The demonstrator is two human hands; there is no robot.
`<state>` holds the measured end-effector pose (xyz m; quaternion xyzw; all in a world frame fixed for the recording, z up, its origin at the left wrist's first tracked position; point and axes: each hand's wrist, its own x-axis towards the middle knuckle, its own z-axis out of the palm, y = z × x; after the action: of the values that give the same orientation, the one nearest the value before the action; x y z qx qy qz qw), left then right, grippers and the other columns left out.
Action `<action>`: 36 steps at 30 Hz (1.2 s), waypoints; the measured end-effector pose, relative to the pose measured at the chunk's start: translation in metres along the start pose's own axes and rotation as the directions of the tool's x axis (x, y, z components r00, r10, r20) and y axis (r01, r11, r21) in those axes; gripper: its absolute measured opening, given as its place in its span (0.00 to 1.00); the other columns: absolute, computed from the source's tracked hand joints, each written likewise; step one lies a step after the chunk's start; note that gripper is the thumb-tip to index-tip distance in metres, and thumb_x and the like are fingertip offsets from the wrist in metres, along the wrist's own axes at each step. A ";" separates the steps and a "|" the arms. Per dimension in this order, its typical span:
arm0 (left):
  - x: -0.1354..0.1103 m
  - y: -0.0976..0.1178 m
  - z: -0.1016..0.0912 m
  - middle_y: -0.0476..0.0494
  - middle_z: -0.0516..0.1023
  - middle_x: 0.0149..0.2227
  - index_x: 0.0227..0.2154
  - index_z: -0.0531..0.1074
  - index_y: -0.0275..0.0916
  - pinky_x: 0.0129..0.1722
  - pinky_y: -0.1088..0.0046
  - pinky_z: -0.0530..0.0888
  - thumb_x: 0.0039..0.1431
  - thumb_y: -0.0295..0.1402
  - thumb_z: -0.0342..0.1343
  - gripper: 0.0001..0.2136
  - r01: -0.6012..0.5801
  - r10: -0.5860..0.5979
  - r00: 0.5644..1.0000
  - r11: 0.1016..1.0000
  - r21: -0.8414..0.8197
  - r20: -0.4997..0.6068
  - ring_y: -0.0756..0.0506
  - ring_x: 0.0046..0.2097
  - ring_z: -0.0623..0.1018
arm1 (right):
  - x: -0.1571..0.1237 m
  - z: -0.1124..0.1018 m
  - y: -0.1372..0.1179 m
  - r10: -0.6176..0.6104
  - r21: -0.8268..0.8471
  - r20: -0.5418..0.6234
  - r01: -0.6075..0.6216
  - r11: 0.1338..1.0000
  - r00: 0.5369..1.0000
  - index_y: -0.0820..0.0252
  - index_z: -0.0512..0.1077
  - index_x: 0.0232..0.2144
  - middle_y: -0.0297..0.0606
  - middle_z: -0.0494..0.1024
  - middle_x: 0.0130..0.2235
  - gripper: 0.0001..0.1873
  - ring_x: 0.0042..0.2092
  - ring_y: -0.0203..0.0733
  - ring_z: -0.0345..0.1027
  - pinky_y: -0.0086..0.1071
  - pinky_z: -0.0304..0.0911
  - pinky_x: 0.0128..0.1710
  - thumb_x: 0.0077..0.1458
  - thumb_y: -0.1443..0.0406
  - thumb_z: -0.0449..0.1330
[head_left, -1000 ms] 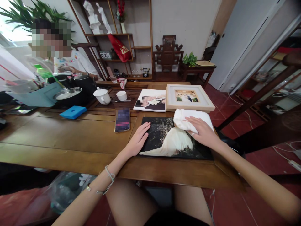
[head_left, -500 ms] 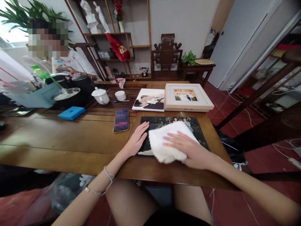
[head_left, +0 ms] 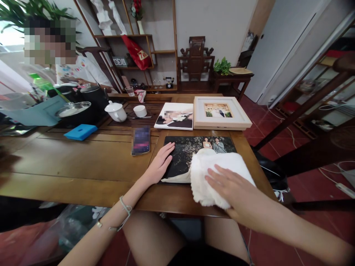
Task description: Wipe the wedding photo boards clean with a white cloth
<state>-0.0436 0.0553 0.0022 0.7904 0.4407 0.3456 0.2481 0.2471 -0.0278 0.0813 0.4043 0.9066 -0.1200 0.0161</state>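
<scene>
Table (head_left: 69,159) takes up most of the view, wood, everything sits on it. Dark photo (head_left: 180,159) lies flat in front of me by the near edge, couple near its far side. Frame (head_left: 222,126) lies flat beyond it, to the right. Cloth (head_left: 222,159), white, covers the photo's near right part and hangs over its near edge onto the table. Print (head_left: 174,117) is just left of the frame. My right hand (head_left: 231,190) is palm down on the cloth, fingers slightly spread, a bit blurred, not pinching. My left hand (head_left: 160,164) rests on the photo's left edge, fingers flat and close together, thumb apart. Phone (head_left: 141,141) is left of the photo. Blue block (head_left: 81,132) further left. Lidded cup (head_left: 115,112) behind the phone, bowl (head_left: 140,111) beside it.
</scene>
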 end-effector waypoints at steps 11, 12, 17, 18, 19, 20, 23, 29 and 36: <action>0.000 0.000 0.000 0.41 0.61 0.65 0.60 0.64 0.43 0.68 0.53 0.52 0.68 0.41 0.41 0.21 -0.004 0.004 1.000 1.000 0.000 -0.012 0.41 0.68 0.57 | 0.079 0.007 0.088 0.203 -0.088 -0.307 -0.240 0.967 0.930 0.64 0.59 0.62 0.50 0.56 0.67 0.33 0.66 0.59 0.47 0.59 0.44 0.63 0.54 0.67 0.53; 0.001 0.000 0.000 0.41 0.61 0.65 0.60 0.64 0.43 0.68 0.53 0.52 0.68 0.41 0.41 0.21 -0.005 0.005 1.000 1.000 0.001 -0.012 0.41 0.68 0.57 | 0.076 0.007 0.089 0.238 -0.107 -0.303 -0.281 0.954 0.923 0.66 0.59 0.62 0.52 0.56 0.66 0.32 0.66 0.60 0.47 0.59 0.46 0.62 0.54 0.67 0.52; 0.001 0.000 0.000 0.40 0.60 0.66 0.60 0.63 0.42 0.68 0.53 0.52 0.69 0.41 0.41 0.21 -0.010 0.010 1.000 1.000 0.000 -0.006 0.42 0.68 0.57 | 0.029 0.011 0.036 0.232 -0.185 -0.165 -0.261 0.947 0.959 0.70 0.59 0.62 0.56 0.58 0.65 0.38 0.65 0.65 0.49 0.58 0.53 0.60 0.46 0.72 0.54; 0.001 0.000 0.000 0.40 0.60 0.66 0.60 0.63 0.41 0.68 0.54 0.52 0.68 0.40 0.41 0.21 -0.010 0.010 1.000 1.000 -0.002 -0.007 0.42 0.68 0.57 | 0.019 0.011 0.020 0.185 -0.175 -0.120 -0.204 0.963 0.975 0.69 0.59 0.62 0.55 0.58 0.65 0.40 0.65 0.64 0.48 0.56 0.54 0.60 0.44 0.72 0.55; 0.001 0.000 0.000 0.40 0.61 0.66 0.60 0.63 0.41 0.68 0.54 0.52 0.68 0.40 0.41 0.21 -0.010 0.010 1.000 1.000 -0.003 -0.006 0.42 0.68 0.57 | 0.010 0.010 0.006 0.129 -0.156 -0.072 -0.139 0.978 0.989 0.68 0.60 0.62 0.54 0.58 0.65 0.41 0.66 0.65 0.48 0.56 0.54 0.60 0.41 0.73 0.56; 0.001 0.000 0.000 0.40 0.61 0.66 0.60 0.63 0.41 0.68 0.54 0.52 0.68 0.40 0.41 0.21 -0.009 0.009 1.000 1.000 -0.004 -0.005 0.42 0.68 0.57 | 0.003 0.009 -0.006 0.068 -0.128 -0.031 -0.071 0.989 0.997 0.68 0.60 0.62 0.54 0.58 0.65 0.42 0.66 0.65 0.47 0.56 0.54 0.61 0.40 0.73 0.56; 0.001 0.000 0.000 0.40 0.61 0.66 0.60 0.63 0.42 0.68 0.53 0.52 0.69 0.40 0.41 0.21 -0.005 0.005 1.000 1.000 -0.001 -0.001 0.42 0.68 0.57 | 0.002 0.004 -0.017 -0.099 -0.010 0.018 0.099 0.995 0.995 0.68 0.62 0.61 0.53 0.59 0.65 0.43 0.66 0.64 0.46 0.56 0.48 0.63 0.38 0.72 0.58; 0.000 0.001 -0.001 0.40 0.60 0.66 0.60 0.63 0.42 0.68 0.53 0.52 0.69 0.41 0.41 0.21 0.002 -0.002 1.000 1.000 0.007 -0.002 0.43 0.68 0.57 | 0.055 0.006 0.059 -0.071 0.072 -0.210 0.088 0.993 0.975 0.59 0.62 0.60 0.50 0.48 0.69 0.38 0.69 0.55 0.37 0.56 0.40 0.64 0.43 0.71 0.58; 0.001 0.002 -0.001 0.38 0.60 0.66 0.60 0.63 0.40 0.68 0.55 0.52 0.69 0.40 0.40 0.21 -0.001 0.001 1.000 1.000 0.010 -0.001 0.42 0.68 0.56 | 0.066 0.010 0.102 0.265 -0.067 -0.303 -0.298 0.952 0.915 0.65 0.61 0.61 0.57 0.51 0.67 0.29 0.68 0.66 0.39 0.62 0.43 0.62 0.56 0.66 0.53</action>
<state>-0.0431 0.0550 0.0042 0.7917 0.4422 0.3439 0.2437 0.2772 0.0835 0.0423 0.5425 0.8365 -0.0045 -0.0775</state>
